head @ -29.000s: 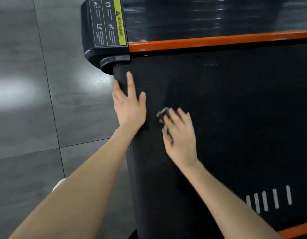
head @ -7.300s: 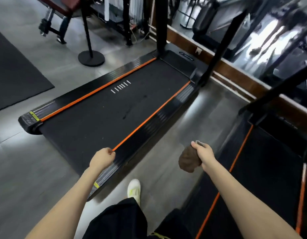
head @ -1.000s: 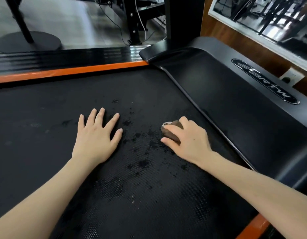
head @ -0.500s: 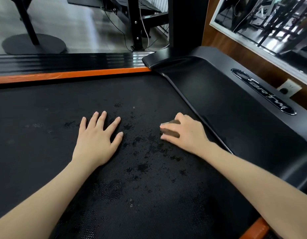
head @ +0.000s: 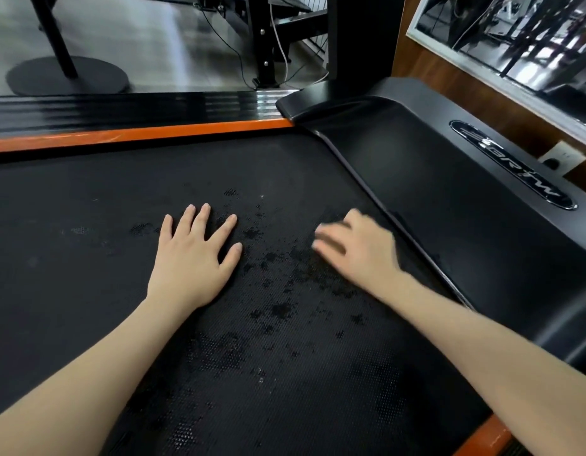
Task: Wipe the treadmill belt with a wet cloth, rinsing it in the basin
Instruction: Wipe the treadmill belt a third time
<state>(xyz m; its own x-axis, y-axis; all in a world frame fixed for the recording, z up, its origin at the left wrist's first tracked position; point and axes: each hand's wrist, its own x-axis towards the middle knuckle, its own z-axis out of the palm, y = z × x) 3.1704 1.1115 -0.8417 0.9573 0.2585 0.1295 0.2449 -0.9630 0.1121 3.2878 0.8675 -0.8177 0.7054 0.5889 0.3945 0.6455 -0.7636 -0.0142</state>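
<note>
The black treadmill belt (head: 285,373) fills the view and carries dark wet patches (head: 278,307) between my hands. My left hand (head: 193,258) lies flat on the belt with its fingers spread. My right hand (head: 357,251) is blurred by motion, low on the belt close to the edge of the glossy motor cover (head: 449,199). The brown cloth is under its curled fingers and hidden in the blur. The basin is out of view.
An orange side rail (head: 137,136) and a black ribbed step run along the belt's far side. A black upright post (head: 360,37) rises at the cover's corner. Behind are a round stand base (head: 68,75), cables, a wall socket (head: 563,158) and a mirror (head: 515,37).
My right hand has slid with the cloth a little away from me along the belt beside the motor cover. My left hand has stayed flat in place.
</note>
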